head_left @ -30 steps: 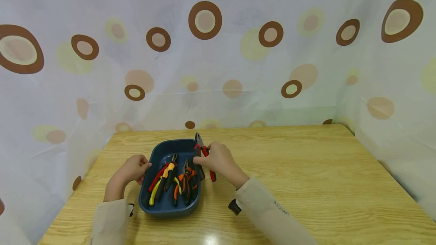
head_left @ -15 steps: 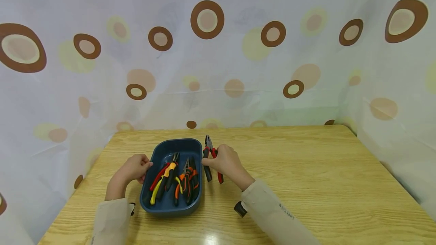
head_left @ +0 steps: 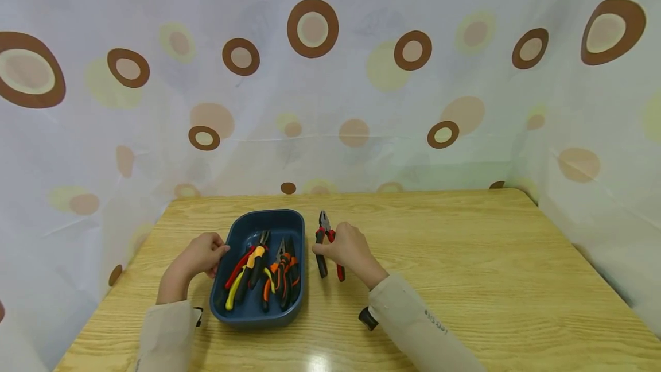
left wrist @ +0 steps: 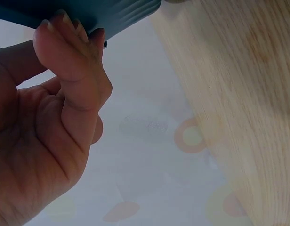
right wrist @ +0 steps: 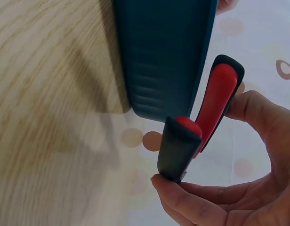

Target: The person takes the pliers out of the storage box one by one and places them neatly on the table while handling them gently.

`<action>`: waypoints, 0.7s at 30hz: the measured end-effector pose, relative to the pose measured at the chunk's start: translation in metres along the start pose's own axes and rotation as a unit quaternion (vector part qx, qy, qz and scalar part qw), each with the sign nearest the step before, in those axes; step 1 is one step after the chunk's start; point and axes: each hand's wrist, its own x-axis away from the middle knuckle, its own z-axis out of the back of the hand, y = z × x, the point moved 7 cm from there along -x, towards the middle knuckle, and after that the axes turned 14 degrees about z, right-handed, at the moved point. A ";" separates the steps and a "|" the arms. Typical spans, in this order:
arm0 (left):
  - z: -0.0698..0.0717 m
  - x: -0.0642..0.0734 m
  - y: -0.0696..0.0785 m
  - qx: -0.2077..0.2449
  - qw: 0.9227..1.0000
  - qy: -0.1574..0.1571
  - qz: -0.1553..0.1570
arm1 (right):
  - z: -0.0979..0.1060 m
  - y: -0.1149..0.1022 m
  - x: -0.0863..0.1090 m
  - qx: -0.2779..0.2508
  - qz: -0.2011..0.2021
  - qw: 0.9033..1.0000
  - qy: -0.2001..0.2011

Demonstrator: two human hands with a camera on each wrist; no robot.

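Observation:
A dark blue plastic bin (head_left: 253, 322) stands on the wooden table, left of centre. My left hand (head_left: 200, 257) grips its left rim; in the left wrist view the curled fingertips press on the bin's outer wall (left wrist: 112, 14). To the right of the bin, my right hand (head_left: 351, 251) holds combination pliers with red-and-black handles (head_left: 321, 263), thumb on one handle and fingers on the other. Their handles (right wrist: 219, 92) are spread, with the head pointing away from me. The pliers appear raised above the table, apart from the bin.
Inside the bin lie several more pliers: a yellow-and-black pair (head_left: 248, 277), one with a red handle (head_left: 237, 270) and orange-and-black ones (head_left: 282, 283). The wooden table (head_left: 465, 268) stretches off to the right. A patterned cloth (head_left: 330, 90) hangs behind it.
My right hand has carried the red-and-black pliers from the bin's right rim rightward, clear of the bin. The left hand has stayed at the left rim.

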 end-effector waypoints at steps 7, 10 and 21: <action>-0.001 0.000 0.000 0.000 1.000 -0.001 0.004 | -0.007 0.013 -0.001 0.023 -0.006 1.000 -0.004; -0.001 0.000 0.000 0.002 1.000 -0.001 0.005 | -0.010 0.017 -0.001 0.032 -0.011 0.999 -0.011; -0.001 0.000 -0.001 0.005 1.000 -0.001 0.011 | -0.015 0.022 -0.004 0.056 -0.004 0.998 -0.026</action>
